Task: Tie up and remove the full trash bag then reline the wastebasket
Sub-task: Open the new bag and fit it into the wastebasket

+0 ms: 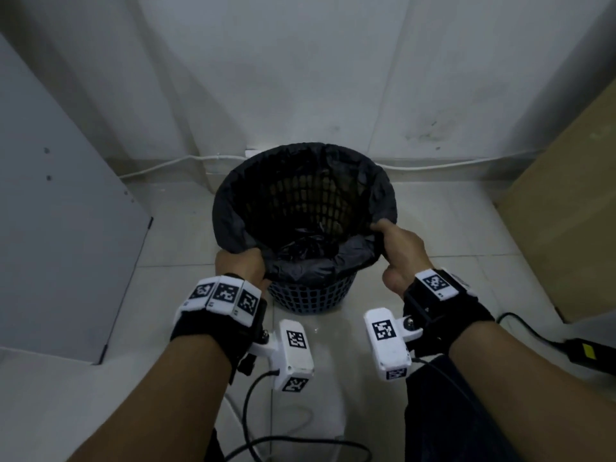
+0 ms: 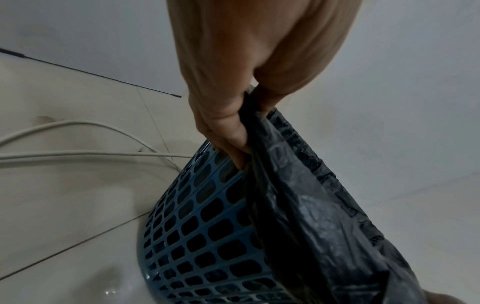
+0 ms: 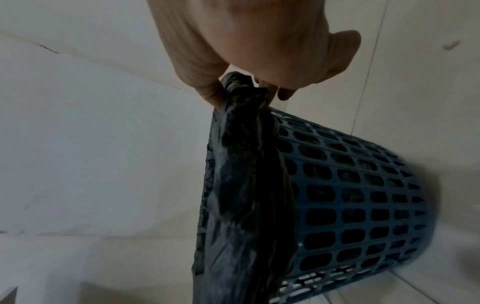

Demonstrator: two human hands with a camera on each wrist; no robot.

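Our forearms reach forward from the bottom of the head view, each wrist strapped with a black band carrying white marker blocks. Beyond them, on the pale tiled floor [image 1: 100,395], stands the blue mesh wastebasket [image 1: 306,295], close to the white wall [image 1: 300,61], upright, with a black trash bag [image 1: 230,208] lining it and folded over its rim. Our left hand [image 1: 240,261] grips the bag's edge at the near-left of the rim, fingers curled round a bunched fold of plastic. Our right hand [image 1: 403,248] pinches the edge at the near-right, thumb and fingers closed on a gathered tuft. A grey panel [image 1: 60,211] stands left, a brown board [image 1: 566,211] right. White cable [image 1: 166,163] runs along the wall's foot behind the basket.
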